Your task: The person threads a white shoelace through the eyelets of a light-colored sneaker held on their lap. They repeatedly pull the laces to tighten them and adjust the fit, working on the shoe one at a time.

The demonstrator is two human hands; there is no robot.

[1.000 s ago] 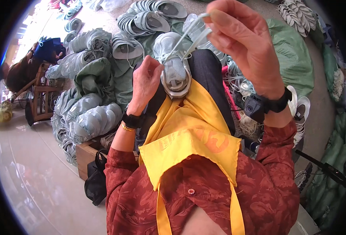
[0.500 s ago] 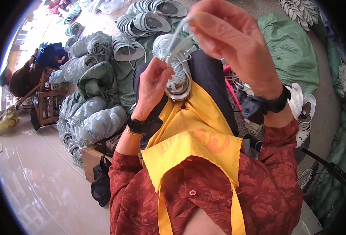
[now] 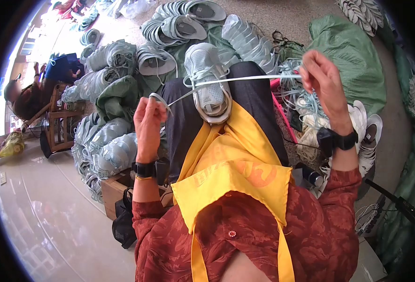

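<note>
Glossy floor (image 3: 43,202) left of the left hand (image 3: 148,124); pinching a pale lace (image 3: 259,77) there and in the right hand (image 3: 326,87), over the shoe (image 3: 212,96) between both grips; could slip loose if tugged unevenly

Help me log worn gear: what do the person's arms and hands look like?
Both sleeves are dark red, leaf-patterned, ending short of the wrists. Left hand and right hand are gloveless. Each wrist has a black strap and dark boxy device; the left adds a yellow band.
</note>
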